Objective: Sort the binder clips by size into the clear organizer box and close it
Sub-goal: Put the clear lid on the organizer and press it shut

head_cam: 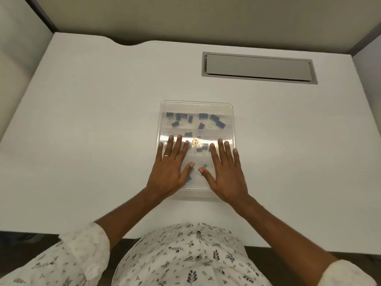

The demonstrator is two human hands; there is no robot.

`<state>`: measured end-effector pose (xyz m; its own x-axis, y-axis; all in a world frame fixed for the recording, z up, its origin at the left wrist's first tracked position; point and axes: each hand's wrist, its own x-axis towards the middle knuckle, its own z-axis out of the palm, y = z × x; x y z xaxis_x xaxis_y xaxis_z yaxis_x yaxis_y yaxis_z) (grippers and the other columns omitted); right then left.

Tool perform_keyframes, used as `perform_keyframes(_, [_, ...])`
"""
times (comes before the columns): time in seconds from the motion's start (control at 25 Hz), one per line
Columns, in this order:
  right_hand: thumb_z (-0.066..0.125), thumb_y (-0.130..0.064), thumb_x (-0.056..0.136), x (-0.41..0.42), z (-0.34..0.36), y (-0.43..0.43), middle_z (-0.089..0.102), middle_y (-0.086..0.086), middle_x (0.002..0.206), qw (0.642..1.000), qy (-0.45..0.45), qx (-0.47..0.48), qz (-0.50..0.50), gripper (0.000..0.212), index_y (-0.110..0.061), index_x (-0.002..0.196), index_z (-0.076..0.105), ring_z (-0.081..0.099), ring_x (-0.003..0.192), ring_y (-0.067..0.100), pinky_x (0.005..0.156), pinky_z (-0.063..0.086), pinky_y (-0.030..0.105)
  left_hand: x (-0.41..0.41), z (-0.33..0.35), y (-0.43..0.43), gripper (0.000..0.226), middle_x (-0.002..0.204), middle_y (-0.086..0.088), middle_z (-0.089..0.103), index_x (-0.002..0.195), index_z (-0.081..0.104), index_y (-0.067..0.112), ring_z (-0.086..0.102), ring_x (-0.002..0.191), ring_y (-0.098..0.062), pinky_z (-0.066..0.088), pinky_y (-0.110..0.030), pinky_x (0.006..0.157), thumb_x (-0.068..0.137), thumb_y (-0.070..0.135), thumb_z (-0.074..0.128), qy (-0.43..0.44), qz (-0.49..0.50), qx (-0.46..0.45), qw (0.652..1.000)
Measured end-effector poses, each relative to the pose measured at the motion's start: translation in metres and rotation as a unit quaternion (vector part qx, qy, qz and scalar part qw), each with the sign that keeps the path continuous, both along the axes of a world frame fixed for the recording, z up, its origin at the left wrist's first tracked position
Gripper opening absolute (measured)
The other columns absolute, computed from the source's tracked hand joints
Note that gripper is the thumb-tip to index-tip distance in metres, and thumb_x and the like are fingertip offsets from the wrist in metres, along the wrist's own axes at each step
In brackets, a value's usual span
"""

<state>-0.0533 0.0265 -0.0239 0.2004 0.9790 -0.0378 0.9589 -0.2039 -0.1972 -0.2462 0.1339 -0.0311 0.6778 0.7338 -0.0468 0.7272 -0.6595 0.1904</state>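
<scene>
The clear organizer box (196, 107) lies flat in the middle of the white desk with its transparent lid down over the compartments. Several blue binder clips (203, 116) show through the lid, most in the two far compartments and a few nearer ones under and between my hands. My left hand (170, 165) rests palm-down on the lid's near left part, fingers spread. On the near right part lies my right hand (224, 170), also flat with fingers apart. Neither hand holds anything. A bright reflection sits on the lid between them.
A grey cable hatch (257, 68) is set into the desk (82, 120) at the far right. Partition walls stand at the back and both sides. The desk's near edge runs just in front of my patterned shirt.
</scene>
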Motion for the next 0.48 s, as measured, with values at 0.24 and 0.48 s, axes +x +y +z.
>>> perform_keyframes(0.24, [0.034,-0.071,0.101,-0.0016,-0.0028,-0.0034,-0.001,0.011,0.173,0.999,-0.025,0.022,0.003,0.088,-0.016,0.165,0.009,-0.003,0.161,0.027,0.13,0.011,0.052,0.0001,-0.0022,-0.0096,0.081,0.173,-0.007,-0.006,0.165,0.004,0.018,-0.009,0.16,-0.027,-0.001,-0.056,0.129,0.103,0.064,0.03,0.014,-0.004,0.027,1.0])
perform_keyframes(0.48, [0.025,-0.071,0.101,-0.0016,-0.0041,-0.0007,-0.002,0.011,0.173,0.999,-0.036,0.021,0.001,0.086,-0.016,0.165,0.008,-0.003,0.161,0.029,0.129,0.012,0.053,0.0019,-0.0017,-0.0044,0.082,0.172,-0.005,-0.008,0.165,0.002,0.022,-0.01,0.159,-0.027,0.0,-0.058,0.128,0.1,0.07,0.018,0.013,-0.006,0.014,1.0])
